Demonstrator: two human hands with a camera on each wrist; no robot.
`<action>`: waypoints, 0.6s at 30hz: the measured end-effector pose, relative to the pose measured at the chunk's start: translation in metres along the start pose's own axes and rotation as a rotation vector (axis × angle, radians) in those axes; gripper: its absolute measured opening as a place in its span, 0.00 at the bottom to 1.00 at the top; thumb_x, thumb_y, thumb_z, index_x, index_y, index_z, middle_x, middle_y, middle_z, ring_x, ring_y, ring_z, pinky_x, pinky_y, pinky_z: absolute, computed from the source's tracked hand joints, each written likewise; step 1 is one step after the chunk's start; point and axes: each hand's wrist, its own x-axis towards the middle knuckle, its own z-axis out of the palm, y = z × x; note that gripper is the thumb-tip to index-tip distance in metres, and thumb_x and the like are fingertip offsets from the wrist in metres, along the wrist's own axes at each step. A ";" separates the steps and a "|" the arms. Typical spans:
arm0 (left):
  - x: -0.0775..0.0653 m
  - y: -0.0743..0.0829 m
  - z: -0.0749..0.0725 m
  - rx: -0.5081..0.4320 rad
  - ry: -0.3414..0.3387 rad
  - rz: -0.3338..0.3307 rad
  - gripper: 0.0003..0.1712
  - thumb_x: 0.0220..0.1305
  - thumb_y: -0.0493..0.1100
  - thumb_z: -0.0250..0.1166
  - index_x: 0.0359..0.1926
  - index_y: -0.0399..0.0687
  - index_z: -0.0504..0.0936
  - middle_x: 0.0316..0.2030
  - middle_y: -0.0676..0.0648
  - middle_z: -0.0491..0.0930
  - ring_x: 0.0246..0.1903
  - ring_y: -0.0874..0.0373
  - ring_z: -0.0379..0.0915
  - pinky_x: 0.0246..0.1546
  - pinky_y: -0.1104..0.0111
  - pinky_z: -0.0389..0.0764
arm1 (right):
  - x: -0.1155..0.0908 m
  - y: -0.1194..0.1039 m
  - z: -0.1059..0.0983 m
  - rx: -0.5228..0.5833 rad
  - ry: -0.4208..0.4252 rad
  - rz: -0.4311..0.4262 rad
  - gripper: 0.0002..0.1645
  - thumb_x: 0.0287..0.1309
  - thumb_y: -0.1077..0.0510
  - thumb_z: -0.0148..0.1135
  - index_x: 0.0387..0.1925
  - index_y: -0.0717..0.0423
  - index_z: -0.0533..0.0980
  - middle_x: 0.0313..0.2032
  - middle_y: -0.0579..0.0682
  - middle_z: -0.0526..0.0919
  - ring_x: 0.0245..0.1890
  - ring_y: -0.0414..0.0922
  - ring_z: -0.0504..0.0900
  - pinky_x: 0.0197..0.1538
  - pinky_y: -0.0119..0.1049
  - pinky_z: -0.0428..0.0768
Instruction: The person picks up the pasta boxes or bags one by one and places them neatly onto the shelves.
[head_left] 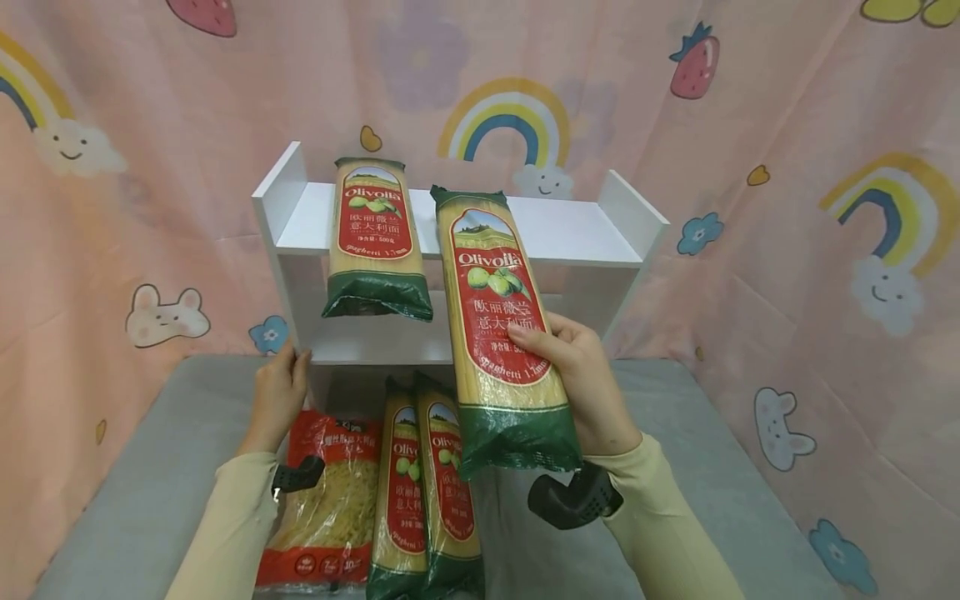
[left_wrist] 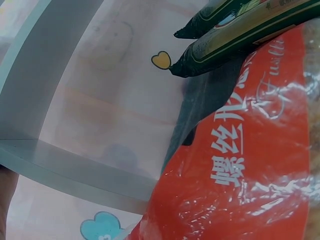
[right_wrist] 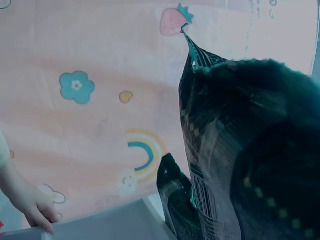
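Observation:
My right hand (head_left: 588, 379) holds a pack of spaghetti (head_left: 498, 325), thumb across its red front label and the other fingers hidden behind. The pack is tilted, its upper end overlapping the top board of a white shelf (head_left: 555, 229) in the head view. My left hand (head_left: 277, 396) grips the shelf's left side edge; in the right wrist view the same left hand (right_wrist: 37, 207) pinches that edge. Another spaghetti pack (head_left: 375, 233) lies on the top board to the left, its green lower end sticking out over the front.
Below the shelf, a red bag of spiral pasta (head_left: 330, 500) lies on the grey surface (head_left: 150, 483). Two more spaghetti packs (head_left: 427, 492) lean side by side just right of it. A pink patterned curtain (head_left: 787, 292) hangs behind and at the sides.

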 end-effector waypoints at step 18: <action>0.000 0.000 0.000 0.007 0.001 0.000 0.04 0.66 0.30 0.55 0.35 0.31 0.72 0.15 0.42 0.67 0.15 0.54 0.59 0.17 0.65 0.60 | 0.056 -0.014 0.008 0.089 0.062 0.030 0.20 0.65 0.54 0.56 0.51 0.66 0.71 0.35 0.51 0.83 0.30 0.43 0.84 0.35 0.35 0.81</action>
